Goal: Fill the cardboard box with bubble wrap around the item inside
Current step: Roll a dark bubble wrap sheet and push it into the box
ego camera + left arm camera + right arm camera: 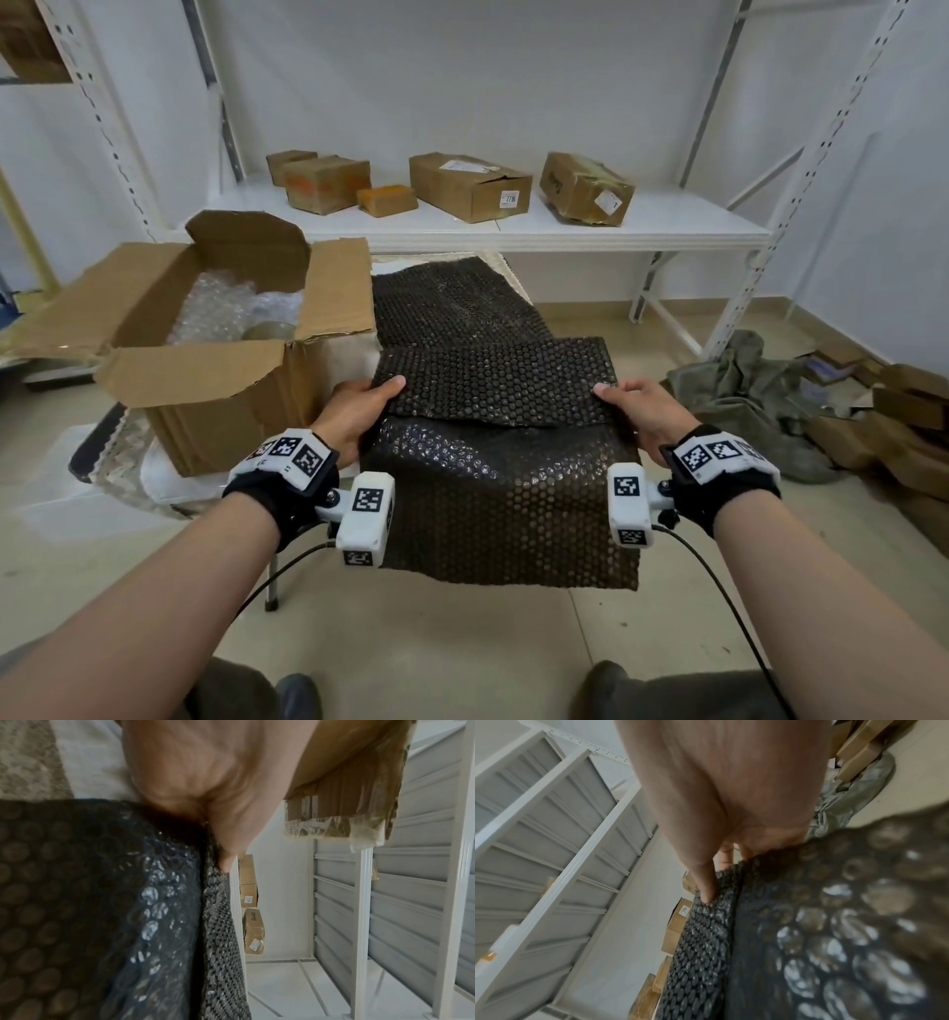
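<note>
A dark sheet of bubble wrap lies folded between my hands, its near end hanging toward me. My left hand pinches its left edge, thumb on top. My right hand pinches the right edge the same way. In the left wrist view my thumb presses the fold of the bubble wrap; in the right wrist view a finger presses the bubble wrap. The open cardboard box stands to the left, with clear bubble wrap and a rounded item inside.
Another dark bubble sheet lies behind the held one. A white shelf at the back carries several taped cardboard boxes. Grey cloth and flattened cardboard lie on the floor at right.
</note>
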`<state>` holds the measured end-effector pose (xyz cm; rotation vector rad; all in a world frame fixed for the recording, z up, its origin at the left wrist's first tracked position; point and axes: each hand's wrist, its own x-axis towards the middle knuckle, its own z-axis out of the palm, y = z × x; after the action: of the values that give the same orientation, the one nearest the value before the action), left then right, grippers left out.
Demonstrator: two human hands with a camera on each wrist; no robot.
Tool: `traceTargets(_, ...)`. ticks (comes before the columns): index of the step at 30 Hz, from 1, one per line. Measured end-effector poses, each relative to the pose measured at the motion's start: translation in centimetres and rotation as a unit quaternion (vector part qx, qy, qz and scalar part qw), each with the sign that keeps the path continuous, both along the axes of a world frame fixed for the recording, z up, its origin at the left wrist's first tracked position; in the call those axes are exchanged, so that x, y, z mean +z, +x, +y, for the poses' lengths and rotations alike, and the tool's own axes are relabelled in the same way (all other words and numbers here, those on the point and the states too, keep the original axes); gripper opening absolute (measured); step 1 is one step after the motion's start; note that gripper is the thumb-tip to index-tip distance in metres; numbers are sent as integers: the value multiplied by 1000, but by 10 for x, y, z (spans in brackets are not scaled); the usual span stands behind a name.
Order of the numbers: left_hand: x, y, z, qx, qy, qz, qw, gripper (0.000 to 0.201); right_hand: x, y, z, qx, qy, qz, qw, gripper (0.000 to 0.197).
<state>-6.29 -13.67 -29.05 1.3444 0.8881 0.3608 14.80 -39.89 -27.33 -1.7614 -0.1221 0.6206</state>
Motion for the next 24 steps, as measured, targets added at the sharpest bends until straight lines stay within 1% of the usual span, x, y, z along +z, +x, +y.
traceTargets(2,-1,2,-1,18,27,-11,999,46,1,-1,0,-12,14,-4,1000,19)
traceTargets(5,0,3,-2,47,53,-33,997,49,2,1,-1,-9,25,-1,1000,27)
traceTargets(7,2,4,-2,51,50,-36,997,44,3,1,0,3,19,3,1000,21)
traceTargets(10,1,5,0,61,38,-23,997,34,3,-1,0,-2,26,12,1000,13)
traceTargets(13,2,5,0,71,10,-27,997,39,1,-2,-1,-18,39,12,999,20)
traceTargets(16,3,6,0,53,5,-25,998,36,2,-5,-1,0,52,15,999,9)
traceTargets(17,3,7,-1,48,2,-26,998,33,3,-5,-1,3,58,19,998,8)
traceTargets(21,4,6,-2,42,-7,-33,999,17,6,-6,1,3,72,26,997,13)
traceTargets(24,3,6,0,47,-11,-33,998,14,7,-7,1,18,98,48,994,21)
